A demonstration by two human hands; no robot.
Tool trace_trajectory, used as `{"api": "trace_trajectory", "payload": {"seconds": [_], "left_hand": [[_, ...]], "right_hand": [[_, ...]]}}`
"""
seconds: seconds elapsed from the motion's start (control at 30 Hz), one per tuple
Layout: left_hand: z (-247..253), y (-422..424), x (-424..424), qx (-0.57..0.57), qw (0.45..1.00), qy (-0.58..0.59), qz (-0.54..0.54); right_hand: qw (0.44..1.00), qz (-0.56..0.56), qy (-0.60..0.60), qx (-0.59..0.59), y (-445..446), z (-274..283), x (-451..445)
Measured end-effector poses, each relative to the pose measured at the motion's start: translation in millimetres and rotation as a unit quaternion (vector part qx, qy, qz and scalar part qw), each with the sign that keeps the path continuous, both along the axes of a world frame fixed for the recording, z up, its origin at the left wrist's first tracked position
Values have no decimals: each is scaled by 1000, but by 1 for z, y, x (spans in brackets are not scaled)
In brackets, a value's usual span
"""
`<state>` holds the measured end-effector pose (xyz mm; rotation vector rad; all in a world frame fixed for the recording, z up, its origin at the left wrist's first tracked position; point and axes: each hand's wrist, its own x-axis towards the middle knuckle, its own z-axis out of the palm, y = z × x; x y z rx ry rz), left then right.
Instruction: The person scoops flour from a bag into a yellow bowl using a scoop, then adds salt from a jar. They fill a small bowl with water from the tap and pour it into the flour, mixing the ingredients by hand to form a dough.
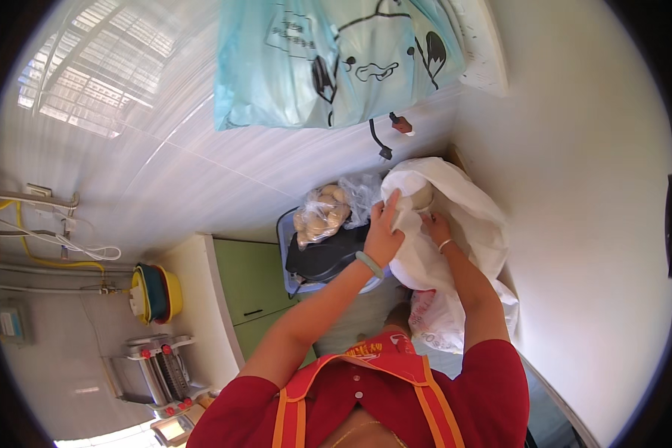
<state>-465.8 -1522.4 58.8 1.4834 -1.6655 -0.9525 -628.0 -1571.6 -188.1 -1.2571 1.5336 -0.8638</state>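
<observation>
A large white sack [481, 224] stands open in the corner before me. My left hand [385, 232], with a pale green bangle at the wrist, grips the left side of the sack's mouth. One finger of it lies stretched along the white material. My right hand [438, 227] reaches into the opening with bent fingers. Beside its fingertips a pale rounded object [421, 196], possibly a bowl, shows inside the sack. Whether the right fingers hold that object or a fold of the sack is hidden.
Left of the sack, a blue plastic bin [283, 238] bears a black object [325, 260] and a clear bag of round, brownish items [322, 215]. A turquoise plastic bag [336, 73] hangs above. Below the sack sits another plastic bag [439, 325]. Green cabinet doors [252, 280] stand left.
</observation>
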Motion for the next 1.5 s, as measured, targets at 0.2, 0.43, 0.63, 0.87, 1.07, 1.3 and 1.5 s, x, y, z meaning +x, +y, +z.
{"api": "trace_trajectory", "payload": {"seconds": [0.2, 0.43, 0.63, 0.87, 1.07, 1.3, 1.5], "left_hand": [[-1, -4, 3, 4, 1000, -13, 4], [-10, -5, 0, -13, 1000, -18, -5], [-2, 3, 7, -15, 999, -34, -16], [-12, 11, 4, -21, 998, -65, 1], [-10, 17, 2, -44, 993, -102, 35], [-19, 40, 3, -106, 974, -184, 75], [-25, 65, -2, -46, 990, -48, 125]], "right_hand": [[999, 23, -22, 29, 67, 88, -40], [1000, -9, -6, -7, 69, 80, -27], [999, 0, -29, -12, 89, 108, -44], [999, 4, -25, 21, 121, 141, -64], [1000, -1, -25, 11, 136, 147, -67], [999, 10, 1, 40, 136, 130, -71], [992, 6, -74, 106, 138, 162, -53]]}}
